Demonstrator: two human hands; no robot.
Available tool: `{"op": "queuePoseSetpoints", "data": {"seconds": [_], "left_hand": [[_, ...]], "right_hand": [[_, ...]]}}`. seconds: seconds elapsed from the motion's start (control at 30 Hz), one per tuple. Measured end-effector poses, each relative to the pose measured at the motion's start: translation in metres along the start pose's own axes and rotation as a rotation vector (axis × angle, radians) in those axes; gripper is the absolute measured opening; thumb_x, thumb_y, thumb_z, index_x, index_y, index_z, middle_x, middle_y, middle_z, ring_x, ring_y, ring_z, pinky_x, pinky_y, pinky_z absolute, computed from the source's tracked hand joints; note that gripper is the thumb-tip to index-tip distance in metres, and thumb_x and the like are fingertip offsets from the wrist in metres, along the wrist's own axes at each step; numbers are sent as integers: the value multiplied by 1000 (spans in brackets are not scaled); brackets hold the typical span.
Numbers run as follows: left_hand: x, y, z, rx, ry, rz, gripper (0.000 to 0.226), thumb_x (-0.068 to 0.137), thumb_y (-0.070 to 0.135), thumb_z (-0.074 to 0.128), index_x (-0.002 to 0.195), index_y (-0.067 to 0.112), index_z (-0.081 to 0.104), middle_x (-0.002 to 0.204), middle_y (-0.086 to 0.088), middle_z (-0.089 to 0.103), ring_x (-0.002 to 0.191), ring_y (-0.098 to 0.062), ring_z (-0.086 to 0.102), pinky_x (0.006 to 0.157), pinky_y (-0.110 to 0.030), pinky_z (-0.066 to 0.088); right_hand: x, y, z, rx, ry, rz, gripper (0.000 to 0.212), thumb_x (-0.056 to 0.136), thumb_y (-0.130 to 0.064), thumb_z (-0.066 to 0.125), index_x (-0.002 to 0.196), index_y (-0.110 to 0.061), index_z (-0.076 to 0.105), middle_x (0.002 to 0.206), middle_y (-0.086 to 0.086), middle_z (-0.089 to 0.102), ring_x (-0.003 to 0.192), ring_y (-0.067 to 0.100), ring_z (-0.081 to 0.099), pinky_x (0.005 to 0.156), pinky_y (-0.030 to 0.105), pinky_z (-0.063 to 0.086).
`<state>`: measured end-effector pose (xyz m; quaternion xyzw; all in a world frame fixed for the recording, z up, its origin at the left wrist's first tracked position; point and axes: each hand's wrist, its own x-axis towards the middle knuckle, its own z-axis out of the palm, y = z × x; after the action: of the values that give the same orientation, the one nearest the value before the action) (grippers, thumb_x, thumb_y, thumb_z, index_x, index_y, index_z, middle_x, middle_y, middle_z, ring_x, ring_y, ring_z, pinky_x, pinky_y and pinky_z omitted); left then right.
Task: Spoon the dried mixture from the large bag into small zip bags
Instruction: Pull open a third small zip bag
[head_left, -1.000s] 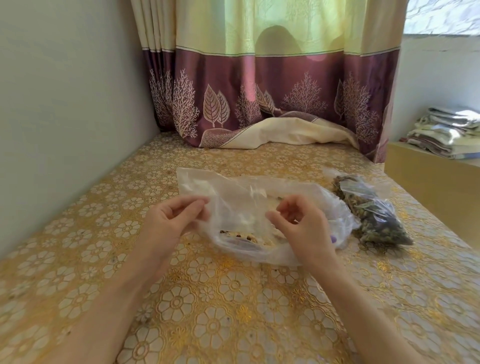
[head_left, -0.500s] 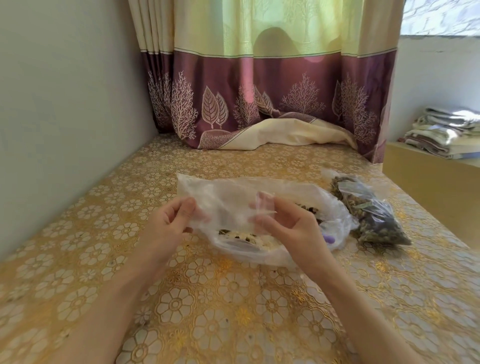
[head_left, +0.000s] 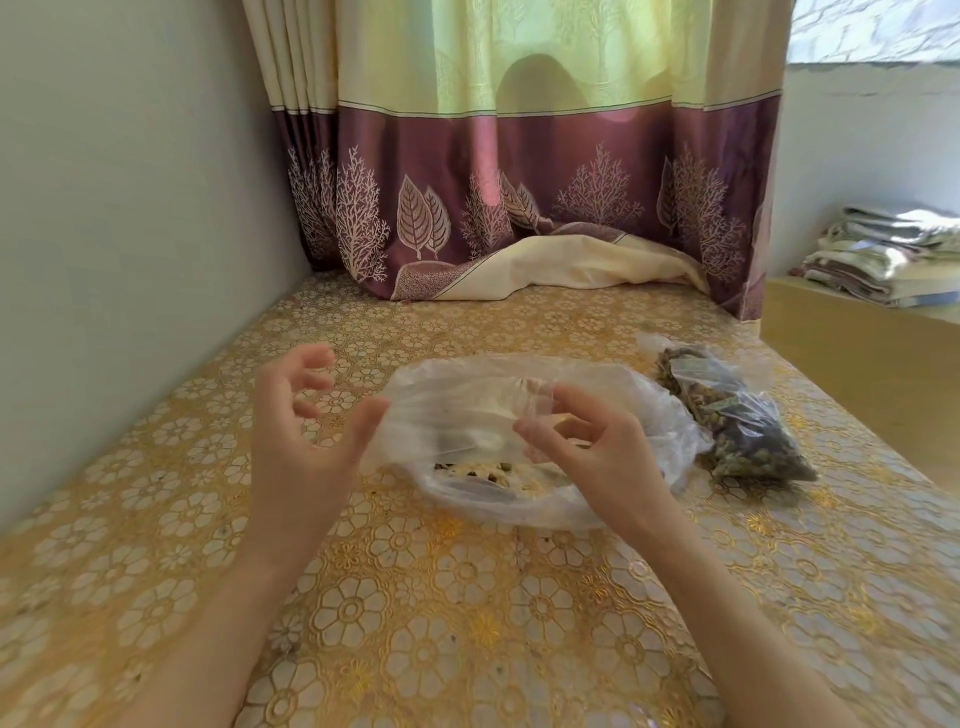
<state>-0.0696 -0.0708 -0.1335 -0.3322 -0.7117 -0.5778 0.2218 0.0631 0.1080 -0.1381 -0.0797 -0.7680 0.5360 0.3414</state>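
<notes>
A large cloudy plastic bag (head_left: 467, 410) lies on the gold floral tablecloth (head_left: 415, 597) in the middle of the view, with a little dried mixture (head_left: 483, 470) showing at its near edge. My right hand (head_left: 587, 447) pinches a fold of the bag's upper film between thumb and fingers. My left hand (head_left: 296, 421) hovers just left of the bag with fingers spread and loosely curved, its thumb close to the bag's left edge, holding nothing. A small clear zip bag (head_left: 737, 415) full of dark dried mixture lies to the right of the large bag.
A grey wall (head_left: 130, 208) runs along the left side of the table. A purple and yellow curtain (head_left: 519, 182) hangs at the far end, its hem resting on the cloth. At the right stands a wooden cabinet (head_left: 857, 353) with folded cloths (head_left: 888, 254) on top.
My left hand has let go of the bag's left edge and opened, moving slightly up and left. My right hand has kept its pinch on the film and shifted little.
</notes>
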Motion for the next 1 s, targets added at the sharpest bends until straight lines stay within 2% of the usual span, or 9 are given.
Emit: {"op": "queuePoseSetpoints", "data": {"seconds": [0.07,0.13,0.27,0.4,0.53,0.6,0.73,0.83,1.0], "left_hand": [[-3,5,3,118,-134,236,72,69,61,62,127,26,38,124,11,42,111,-4,43,97,-23,36],[-7,8,10,243,-279,443,84,68,67,60,134,22,33,133,9,37,125,-5,34,106,-30,28],[-8,8,17,375,-438,620,82,72,65,56,136,18,34,136,3,42,128,-11,36,112,-44,24],[-8,4,13,409,-456,593,67,78,54,60,134,23,39,128,0,52,120,-18,48,105,-49,35],[-8,4,10,374,-492,552,62,79,37,67,133,26,39,122,-2,55,104,-21,58,80,-42,53],[-9,5,9,370,-502,558,59,79,31,67,132,25,40,118,-3,56,99,-20,60,75,-39,55],[-10,5,12,325,-531,555,57,80,22,68,130,23,40,114,-4,58,98,-18,60,77,-37,54],[-11,6,13,313,-542,537,57,80,20,70,129,22,42,112,-4,59,96,-19,61,76,-37,54],[-11,6,10,309,-530,532,45,86,38,56,127,23,50,107,3,61,92,-11,60,74,-27,50]], "right_hand": [[-1,-2,3,-36,-41,-54,31,75,-40,72,104,-43,61,92,-18,67,71,2,65,64,15,51],[-3,-3,8,-56,-84,-107,35,79,-26,75,105,-43,60,100,-16,66,73,2,63,67,15,53],[-6,-7,14,-49,-164,-192,41,78,-19,76,109,-40,61,106,-19,63,76,3,63,71,13,52],[-7,-9,15,-69,-189,-222,35,78,-25,75,107,-39,62,109,-21,61,76,4,65,71,15,54],[-8,-10,13,-62,-161,-220,32,78,-29,74,105,-43,61,105,-16,64,72,4,65,66,15,53],[-7,-10,10,-30,-131,-197,34,79,-23,75,104,-42,62,103,-10,64,70,2,64,63,13,52],[-7,-12,9,-40,-127,-167,29,80,-26,74,104,-37,64,103,-2,65,66,2,62,60,14,51],[-7,-14,9,-33,-123,-121,28,78,-33,71,105,-34,67,100,-3,66,67,12,64,63,22,54],[-8,-16,7,-35,-115,-92,25,75,-39,67,98,-30,70,101,-4,68,65,15,67,66,33,56]]}}
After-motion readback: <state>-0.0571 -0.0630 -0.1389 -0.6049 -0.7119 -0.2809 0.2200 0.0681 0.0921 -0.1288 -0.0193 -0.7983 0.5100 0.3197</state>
